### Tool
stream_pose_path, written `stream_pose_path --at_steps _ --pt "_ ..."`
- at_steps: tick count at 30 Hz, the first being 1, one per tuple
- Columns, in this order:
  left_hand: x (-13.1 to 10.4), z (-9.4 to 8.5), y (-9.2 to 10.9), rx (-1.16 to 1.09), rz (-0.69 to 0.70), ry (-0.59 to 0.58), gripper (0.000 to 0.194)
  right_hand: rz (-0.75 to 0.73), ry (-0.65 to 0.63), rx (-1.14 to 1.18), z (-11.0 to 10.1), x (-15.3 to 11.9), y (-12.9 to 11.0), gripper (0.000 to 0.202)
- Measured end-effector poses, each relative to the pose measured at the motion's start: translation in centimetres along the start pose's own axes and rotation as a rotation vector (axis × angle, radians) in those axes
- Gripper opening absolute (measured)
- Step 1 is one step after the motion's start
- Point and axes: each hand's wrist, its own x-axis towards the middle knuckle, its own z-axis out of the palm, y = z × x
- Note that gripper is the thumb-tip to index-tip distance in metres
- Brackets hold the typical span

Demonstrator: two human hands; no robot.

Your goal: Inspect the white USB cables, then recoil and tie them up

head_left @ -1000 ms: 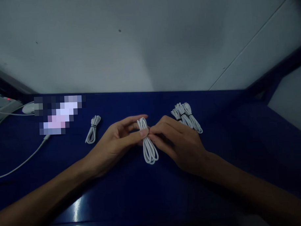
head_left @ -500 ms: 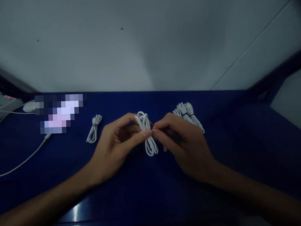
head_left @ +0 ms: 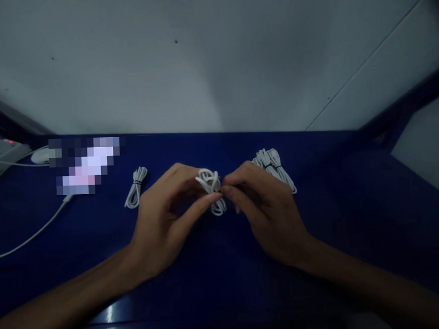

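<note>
A coiled white cable is pinched between the thumb and fingers of my left hand, above the middle of the blue table. Its loops stick out above and below the thumb. My right hand has thumb and forefinger pressed together against the right side of the coil's waist. Whatever lies between those fingertips is too small or hidden to make out. Left of my left hand lies another white cable bundle, bound with a dark tie. Behind my right hand are several tied white cable bundles, partly covered by it.
On the left of the blue table lies a pixelated bright object with a white cord attached. A white power strip with a red light sits at the far left edge. Behind the table rises a pale wall.
The coiled cable has tilted in my left hand, so its lower loops look shorter and its upper loops face me more. My left hand has turned slightly; my right stays pinched beside the coil.
</note>
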Motion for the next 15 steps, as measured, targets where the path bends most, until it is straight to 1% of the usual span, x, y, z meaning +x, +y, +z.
stream_pose_path --at_steps 3,5,8,9,11,12,13,15 --pt "-0.2 -0.2 -0.1 0.198 0.118 0.021 0.027 0.054 -0.003 0.023 0.0 -0.1 -0.2 0.022" --pt "-0.3 -0.2 -0.1 0.355 0.233 0.044 0.031 0.078 -0.002 0.054 0.1 -0.1 -0.3 0.022" --pt "-0.5 -0.4 -0.5 0.57 0.419 0.059 0.043 0.085 -0.005 0.096 0.1 -0.2 -0.3 0.021" --pt "-0.6 -0.5 -0.7 0.614 0.455 0.054 0.048 0.083 -0.01 0.104 0.1 -0.3 -0.3 0.021" --pt "-0.8 -0.8 -1.1 0.662 0.483 0.041 0.055 0.08 -0.019 0.125 0.2 -0.3 -0.1 0.02" --pt "-0.9 -1.0 -1.2 0.668 0.477 0.045 0.056 0.085 -0.025 0.144 0.2 -0.4 0.0 0.02" --pt "-0.9 -1.2 -1.3 0.67 0.484 0.039 0.053 0.096 -0.03 0.17 0.2 -0.4 0.1 0.02" --pt "-0.8 -1.5 -1.3 0.642 0.529 -0.032 0.042 0.137 -0.04 0.235 0.2 -0.5 0.2 0.019"
